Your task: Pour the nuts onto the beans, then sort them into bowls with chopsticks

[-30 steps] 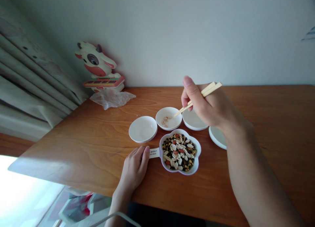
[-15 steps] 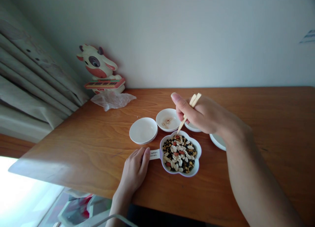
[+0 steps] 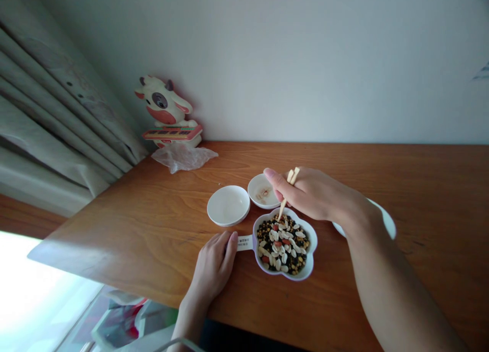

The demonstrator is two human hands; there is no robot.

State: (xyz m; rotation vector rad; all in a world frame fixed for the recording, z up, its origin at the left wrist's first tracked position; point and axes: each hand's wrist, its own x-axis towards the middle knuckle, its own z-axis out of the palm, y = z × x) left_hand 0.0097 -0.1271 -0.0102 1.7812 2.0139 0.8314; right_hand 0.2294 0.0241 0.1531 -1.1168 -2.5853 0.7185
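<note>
My left hand [image 3: 216, 263] is closed round the handle of a flower-shaped bowl [image 3: 314, 247], white with a purple edge. Inside lies a mix of peanuts [image 3: 282, 247], some with red skins, and small dark and yellow grains [image 3: 300, 264]. Chopsticks [image 3: 289, 189] are gripped in my right hand [image 3: 311, 191] above the bowl's far side, their tips down at the mix. Whether the tips pinch anything is too small to tell. Just behind stands a white bowl [image 3: 263, 191] with a few reddish-brown bits, partly covered by my right hand.
Another white bowl [image 3: 228, 205] stands left of that one. A white dish [image 3: 386, 220] shows behind my right wrist. At the back left, a cow toy with a keyboard [image 3: 171, 117] leans near the wall, a clear plastic bag [image 3: 185, 158] before it. Curtains [image 3: 57, 112] hang left.
My right hand has come down and nearer, bringing the chopstick tips from the bowl's far rim into the mix. The whole view has shifted slightly. My left hand keeps its hold.
</note>
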